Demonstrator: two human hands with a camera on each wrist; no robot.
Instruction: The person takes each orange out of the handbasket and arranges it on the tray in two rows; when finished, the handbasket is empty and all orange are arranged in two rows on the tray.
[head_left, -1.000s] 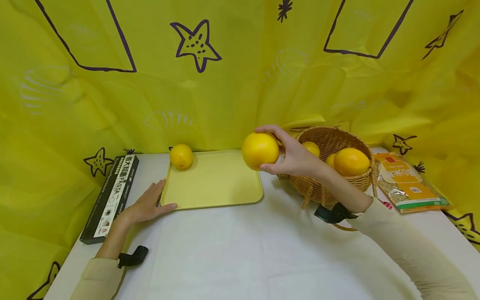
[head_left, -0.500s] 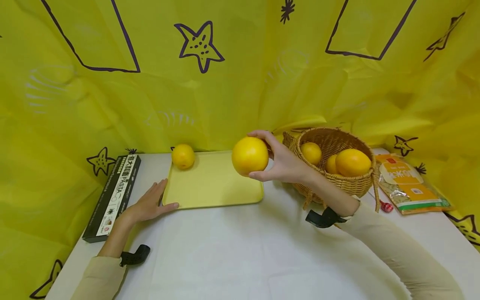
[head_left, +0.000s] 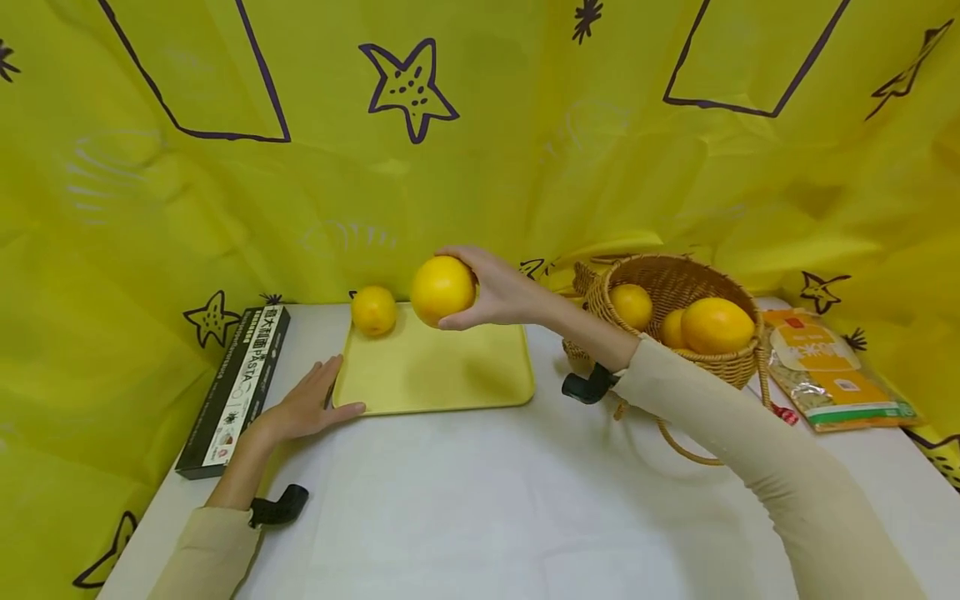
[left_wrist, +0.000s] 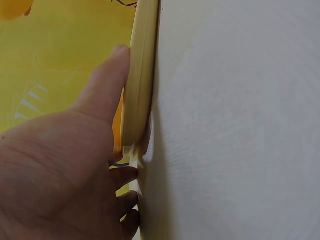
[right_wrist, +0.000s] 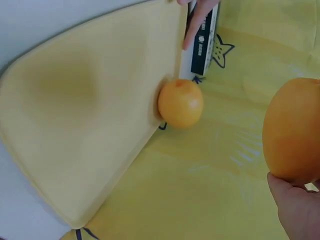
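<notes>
My right hand (head_left: pixel 506 287) grips an orange (head_left: pixel 442 291) between thumb and fingers, raised over the back of a pale yellow tray (head_left: pixel 457 379). In the right wrist view, the held orange (right_wrist: pixel 295 132) is at the right edge, away from the tray's surface. A second orange (head_left: pixel 373 312) rests in the tray's back left corner. My left hand (head_left: pixel 303 406) lies at the tray's front left corner, thumb along the front edge and fingers spread by the left side. The left wrist view shows the thumb (left_wrist: pixel 107 80) against the tray's side (left_wrist: pixel 138 85).
A wicker basket (head_left: pixel 678 279) with several oranges (head_left: pixel 717 326) stands at the right. Beside it lie an orange food packet (head_left: pixel 832 367) and a small red-wrapped item (head_left: pixel 785 414). A black-and-white pasta box (head_left: pixel 234 392) lies at the left. A yellow patterned curtain (head_left: pixel 480 167) hangs behind.
My right hand has carried the orange leftward from near the basket to over the tray, nearer the second orange. The left hand has stayed at the tray's corner.
</notes>
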